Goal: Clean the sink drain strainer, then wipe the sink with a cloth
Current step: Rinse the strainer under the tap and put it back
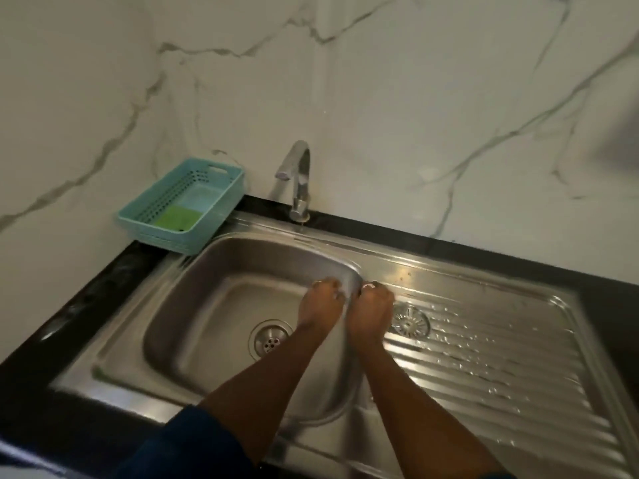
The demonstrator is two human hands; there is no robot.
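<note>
At the near edge of the bench [86, 305], a dark blue sleeve [193, 440] is cut off by the bottom of the frame. Two bare forearms reach from it over the steel sink [117, 354].

The left hand [321, 302] is inside the basin at its far right corner, with its fingers bent against the basin wall. The right hand [371, 305] is just beside it on the rim between the basin and the drainboard [501, 357], with its fingers curled under. Motion blur smears both hands, and the curled fingers hide the palms, so it cannot be told whether either hand grasps anything. A small pale patch at the right knuckles cannot be made out.

The drain opening [269, 338] in the basin floor is partly hidden behind the left wrist. The strainer [410, 319], a round slotted steel disc, lies on the ribbed drainboard just right of the right hand. Water beads are scattered around it.

A chrome tap [297, 181] stands at the far edge of the bench. At the far left corner, a pale blue perforated basket [221, 174] overlaps the sink rim and holds a green sponge [176, 217]. Behind it is a veined marble wall [415, 98]. A dark blur [622, 143] at the right edge cannot be identified.
</note>
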